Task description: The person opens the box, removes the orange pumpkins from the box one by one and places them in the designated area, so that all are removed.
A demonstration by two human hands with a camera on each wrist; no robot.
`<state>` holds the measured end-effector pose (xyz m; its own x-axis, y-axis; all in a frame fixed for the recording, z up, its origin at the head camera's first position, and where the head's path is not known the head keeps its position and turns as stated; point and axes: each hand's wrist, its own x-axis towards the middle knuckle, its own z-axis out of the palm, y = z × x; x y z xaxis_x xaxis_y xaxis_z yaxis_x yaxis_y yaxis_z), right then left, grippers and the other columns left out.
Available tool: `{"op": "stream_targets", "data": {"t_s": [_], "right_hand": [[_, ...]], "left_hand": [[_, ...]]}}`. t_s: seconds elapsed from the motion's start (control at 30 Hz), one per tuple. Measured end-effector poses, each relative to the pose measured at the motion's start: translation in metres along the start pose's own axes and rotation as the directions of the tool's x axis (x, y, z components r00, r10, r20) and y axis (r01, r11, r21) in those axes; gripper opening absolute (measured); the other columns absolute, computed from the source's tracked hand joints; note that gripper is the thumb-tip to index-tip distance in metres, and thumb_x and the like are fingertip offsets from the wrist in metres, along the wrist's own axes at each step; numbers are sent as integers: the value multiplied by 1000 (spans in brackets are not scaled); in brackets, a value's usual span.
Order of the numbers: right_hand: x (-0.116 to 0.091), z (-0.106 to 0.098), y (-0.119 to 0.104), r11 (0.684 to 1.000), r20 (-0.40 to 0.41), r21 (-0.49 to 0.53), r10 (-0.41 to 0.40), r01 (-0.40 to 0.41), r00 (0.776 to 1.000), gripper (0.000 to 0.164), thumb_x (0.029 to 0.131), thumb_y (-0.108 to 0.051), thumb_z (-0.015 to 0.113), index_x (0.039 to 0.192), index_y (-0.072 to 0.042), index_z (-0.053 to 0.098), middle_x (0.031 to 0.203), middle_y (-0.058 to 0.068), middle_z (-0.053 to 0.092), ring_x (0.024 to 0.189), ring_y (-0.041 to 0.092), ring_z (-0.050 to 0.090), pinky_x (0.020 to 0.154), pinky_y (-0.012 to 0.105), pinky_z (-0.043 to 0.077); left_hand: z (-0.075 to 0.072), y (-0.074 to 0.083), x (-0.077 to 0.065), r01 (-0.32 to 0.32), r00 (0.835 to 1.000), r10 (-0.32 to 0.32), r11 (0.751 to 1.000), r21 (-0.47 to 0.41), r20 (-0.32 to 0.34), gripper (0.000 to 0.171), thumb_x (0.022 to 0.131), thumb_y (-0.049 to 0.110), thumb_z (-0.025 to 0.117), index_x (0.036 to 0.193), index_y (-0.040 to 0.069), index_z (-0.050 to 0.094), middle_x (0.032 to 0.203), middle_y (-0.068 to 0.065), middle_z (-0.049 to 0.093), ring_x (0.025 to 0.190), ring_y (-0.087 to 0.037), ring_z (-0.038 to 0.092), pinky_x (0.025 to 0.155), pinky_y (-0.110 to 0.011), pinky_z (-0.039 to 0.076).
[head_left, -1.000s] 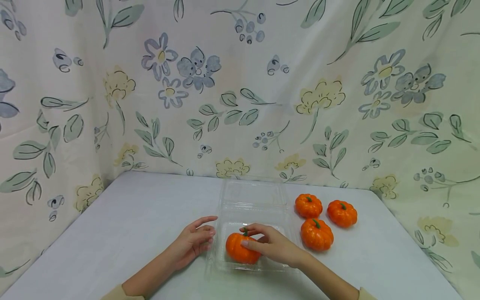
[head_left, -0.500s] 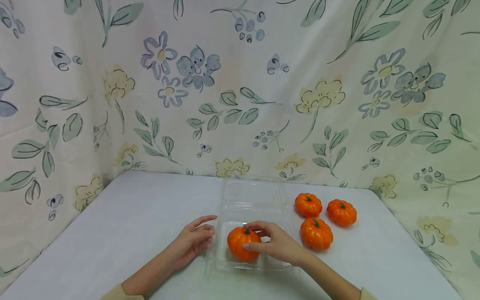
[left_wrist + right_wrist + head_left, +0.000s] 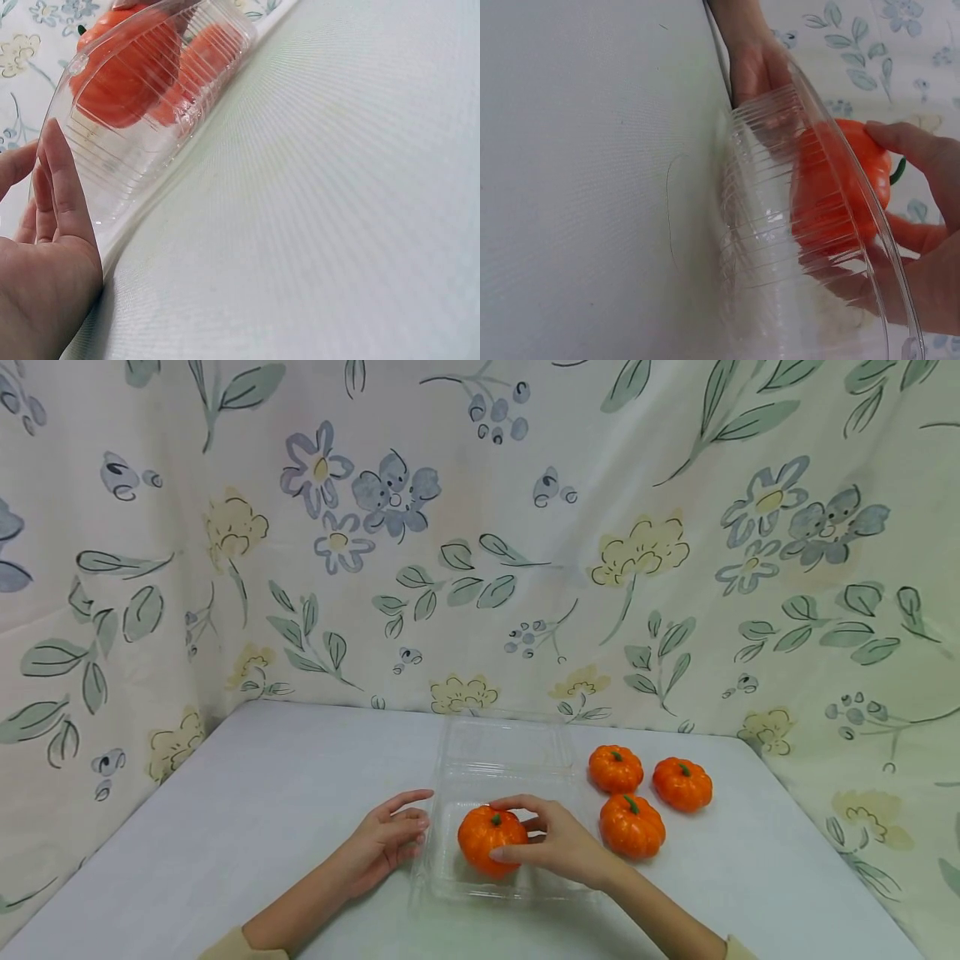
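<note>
A clear plastic clamshell box [image 3: 446, 868] sits on the table, its lid [image 3: 504, 745] folded back away from me. Over the base, an orange toy pumpkin [image 3: 483, 839] with a green stem is gripped by my right hand [image 3: 558, 843], thumb on the near side and fingers on the far side. Through the ribbed box wall [image 3: 761, 210], the right wrist view shows the pumpkin [image 3: 840, 180] between thumb and fingers. My left hand [image 3: 386, 843] is beside the box's left edge; in the left wrist view its fairly straight fingers [image 3: 67, 187] lie right at the clear wall [image 3: 112, 161].
To the right of the box, three more orange pumpkins stand in a group: one at the back [image 3: 616, 768], one nearer [image 3: 632, 827] and one farther right [image 3: 682, 785]. A white cloth covers the table [image 3: 315, 760]. Behind it hangs a floral curtain [image 3: 480, 627].
My right hand has shifted the pumpkin slightly away from me and to the right, over the box base, turning its stem a little. My left hand stays in place.
</note>
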<state>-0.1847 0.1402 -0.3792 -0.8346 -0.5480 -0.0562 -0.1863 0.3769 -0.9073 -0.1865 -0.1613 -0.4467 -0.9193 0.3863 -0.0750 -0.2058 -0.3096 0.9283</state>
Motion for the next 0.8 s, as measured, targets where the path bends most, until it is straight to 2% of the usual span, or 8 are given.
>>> {"op": "stream_targets", "data": {"t_s": [0.2, 0.5, 0.8], "right_hand": [[-2, -4, 0, 1000, -7, 13, -5, 5, 1000, 57, 92, -21, 84, 144, -11, 62, 147, 12, 60, 110, 26, 64, 97, 42, 60], [-8, -10, -1, 1000, -41, 13, 25, -24, 999, 69, 89, -22, 87, 149, -8, 56, 149, 12, 58, 125, 31, 59, 101, 43, 59], [-14, -15, 1, 1000, -78, 19, 6, -5, 997, 69, 89, -21, 87, 149, -7, 55, 149, 14, 58, 129, 33, 58, 106, 47, 56]], "left_hand": [[0, 0, 0, 3, 1000, -3, 1000, 3, -2, 45, 104, 6, 62, 147, 10, 51, 101, 4, 63, 79, -5, 61, 75, -18, 58], [0, 0, 0, 2, 1000, -2, 1000, -12, 0, 45, 103, 4, 62, 146, 11, 53, 100, 4, 63, 78, -5, 62, 75, -18, 58], [0, 1, 1, 5, 1000, -5, 1000, 2, 11, 52, 103, 4, 62, 152, 6, 45, 100, 6, 63, 80, -3, 62, 73, -18, 57]]}}
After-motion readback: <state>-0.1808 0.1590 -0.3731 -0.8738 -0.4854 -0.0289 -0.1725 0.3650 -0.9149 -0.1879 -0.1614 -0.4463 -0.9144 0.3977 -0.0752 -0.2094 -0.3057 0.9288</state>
